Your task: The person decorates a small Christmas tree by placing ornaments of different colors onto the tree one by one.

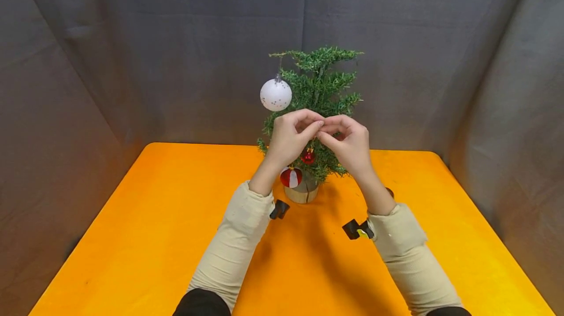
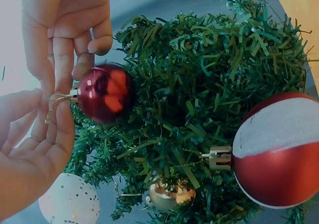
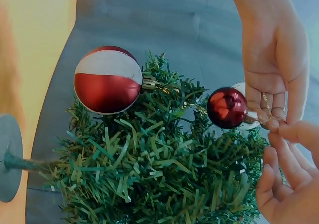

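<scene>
Both hands meet in front of a small artificial Christmas tree (image 1: 323,86). My left hand (image 1: 289,135) and my right hand (image 1: 350,144) pinch the thin gold cord (image 2: 56,100) of a small shiny red bauble (image 3: 227,107) between their fingertips. Below the fingers hangs that bauble, close against the branches. A white speckled bauble (image 1: 275,95) hangs from an upper left branch, beside the left hand. Lower down on the left is a larger red-and-white bauble (image 1: 291,177). In the left wrist view a gold bauble (image 2: 172,194) sits partly hidden among the needles.
The tree stands on a round base (image 1: 301,193) on an orange table (image 1: 194,198). Grey cloth (image 1: 211,61) hangs behind and at both sides. Black wrist-camera pieces (image 1: 279,209) stick out from the light sleeves (image 1: 242,237).
</scene>
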